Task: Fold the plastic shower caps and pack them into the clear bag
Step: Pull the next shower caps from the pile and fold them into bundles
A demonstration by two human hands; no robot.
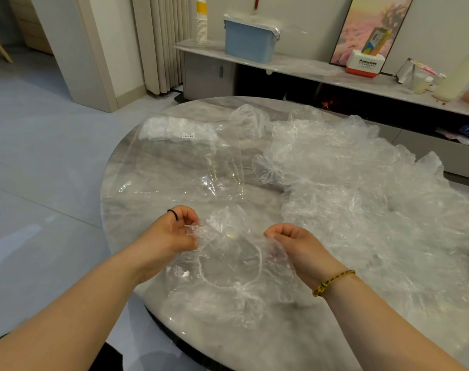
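Most of the job is left, I think: my left hand [174, 232] and right hand [295, 246] each pinch one edge of a shower cap [229, 266] near me on the table [258, 203], the clear bag [179, 164] seems to hold only a few, and a big pile of caps [362, 199] waits.

One clear, crinkled shower cap [228, 266] is being held open just above the near part of the table [222, 341]. Its gathered edge is being pinched on one side by the fingers of the left hand [171, 234] and on the other by those of the right hand [295, 245]. Its thin white elastic ring [258, 263] is being left hanging in a loop.

A large heap of unfolded caps [362, 188] is being kept crumpled across the table's right side.

The clear bag [179, 167] is being kept flat at the left. A small white label [188, 135] and a pale wad of caps [169, 127], seemingly inside the bag, are being carried at its far end.
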